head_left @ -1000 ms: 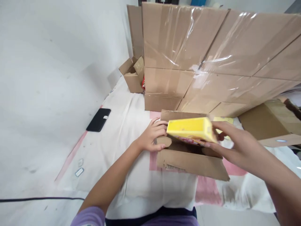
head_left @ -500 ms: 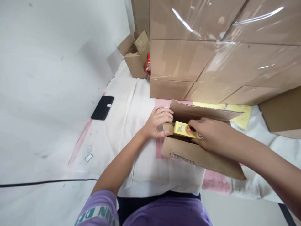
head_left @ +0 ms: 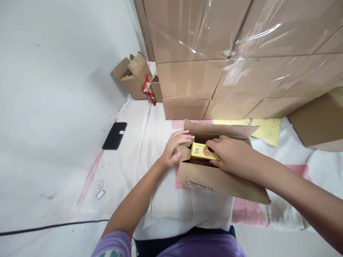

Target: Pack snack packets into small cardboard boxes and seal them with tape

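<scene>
An open cardboard box (head_left: 222, 180) lies on the cloth-covered surface with its long flaps folded outward. At its left end my left hand (head_left: 175, 145) holds the box by the short end flap, fingers over the far corner and thumb on the near side. My right hand (head_left: 230, 155) reaches into the opening and grips a small yellow carton (head_left: 197, 150) with a round picture on it. The carton sits inside the box near the left end; my fingers cover its right part. The inside of the box under my right hand is hidden.
A tall stack of plastic-wrapped cartons (head_left: 193, 78) stands behind. Left of it are a small open box (head_left: 134, 84) and a red packet (head_left: 148, 90). A black flat case (head_left: 114, 136) lies by the wall. Another brown box (head_left: 318, 121) stands at the right.
The camera view has shifted, bringing more of the red packet into sight. My left thumb has slid outward along the end flap. My right hand still holds the yellow carton in the box.
</scene>
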`<state>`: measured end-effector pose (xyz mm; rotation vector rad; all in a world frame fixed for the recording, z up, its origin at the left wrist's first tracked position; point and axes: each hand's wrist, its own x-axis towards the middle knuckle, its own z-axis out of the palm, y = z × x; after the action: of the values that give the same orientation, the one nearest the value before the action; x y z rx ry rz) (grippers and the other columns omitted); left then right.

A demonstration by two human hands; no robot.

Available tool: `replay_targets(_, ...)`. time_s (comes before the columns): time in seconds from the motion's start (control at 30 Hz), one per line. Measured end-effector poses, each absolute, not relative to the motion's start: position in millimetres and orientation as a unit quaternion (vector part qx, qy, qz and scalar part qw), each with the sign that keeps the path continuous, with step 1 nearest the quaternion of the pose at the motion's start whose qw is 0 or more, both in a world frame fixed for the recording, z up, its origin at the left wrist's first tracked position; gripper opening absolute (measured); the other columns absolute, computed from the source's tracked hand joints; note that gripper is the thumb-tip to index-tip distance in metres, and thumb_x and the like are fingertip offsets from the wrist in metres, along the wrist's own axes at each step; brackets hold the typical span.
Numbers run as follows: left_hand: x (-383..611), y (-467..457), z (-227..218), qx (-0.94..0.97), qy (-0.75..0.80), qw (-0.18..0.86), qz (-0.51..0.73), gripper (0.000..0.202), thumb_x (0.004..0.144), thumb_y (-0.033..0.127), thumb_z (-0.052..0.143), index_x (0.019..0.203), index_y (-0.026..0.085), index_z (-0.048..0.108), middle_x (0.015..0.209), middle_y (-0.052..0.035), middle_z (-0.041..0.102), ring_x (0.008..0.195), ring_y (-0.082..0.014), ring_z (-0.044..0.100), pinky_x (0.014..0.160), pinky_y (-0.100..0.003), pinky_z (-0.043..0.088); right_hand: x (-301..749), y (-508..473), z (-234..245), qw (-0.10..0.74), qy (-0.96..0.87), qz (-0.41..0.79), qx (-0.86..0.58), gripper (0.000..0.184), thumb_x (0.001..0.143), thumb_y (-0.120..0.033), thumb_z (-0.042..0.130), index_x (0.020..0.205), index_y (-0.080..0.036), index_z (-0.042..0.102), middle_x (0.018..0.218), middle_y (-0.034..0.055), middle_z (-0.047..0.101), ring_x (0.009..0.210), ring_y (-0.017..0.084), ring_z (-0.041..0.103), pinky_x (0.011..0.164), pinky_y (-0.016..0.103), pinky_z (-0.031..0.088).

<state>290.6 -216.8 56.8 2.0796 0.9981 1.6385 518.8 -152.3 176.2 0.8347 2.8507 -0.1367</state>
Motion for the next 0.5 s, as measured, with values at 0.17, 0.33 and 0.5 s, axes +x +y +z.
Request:
replay_targets(0.17, 292, -217, 52, 0.682, 0.348, 0.203, 0.610, 0.044, 0.099, 0.048, 0.034, 0.123, 0.028, 0.065, 0.128, -0.0087, 0.070, 0.140, -0.0316, 0.047, 0.113, -0.058, 0.037, 519, -151, 178, 0.078, 0.956, -0.067, 0.275, 0.029, 0.080, -0.022, 0.079, 0.106, -0.019, 0.067, 0.100, 0.0078, 0.072, 0.094, 0.028, 0.066, 0.063, 0.031, 0.044)
replay_targets(0.33, 292, -215, 54, 0.681, 0.352, 0.173, 0.618, 0.044, 0.101, 0.050, 0.037, 0.105, 0.024, 0.073, 0.122, -0.0102, 0.073, 0.134, -0.0323, 0.052, 0.113, -0.058, 0.036, 514, -158, 192, 0.113, 0.945, -0.084, 0.295, 0.029, 0.083, -0.016, 0.074, 0.112, -0.017, 0.068, 0.102, 0.0116, 0.072, 0.097, 0.030, 0.067, 0.068, 0.032, 0.048)
replay_targets(0.5, 294, -217, 59, 0.681, 0.361, 0.185, 0.610, 0.032, 0.099, 0.040, 0.046, 0.103, 0.022, 0.072, 0.117, -0.0109, 0.073, 0.127, -0.0308, 0.055, 0.109, -0.054, 0.039, 511, -165, 209, 0.142, 0.932, -0.121, 0.310, 0.030, 0.084, -0.019, 0.074, 0.113, -0.015, 0.067, 0.108, 0.0137, 0.072, 0.108, 0.034, 0.064, 0.080, 0.038, 0.052)
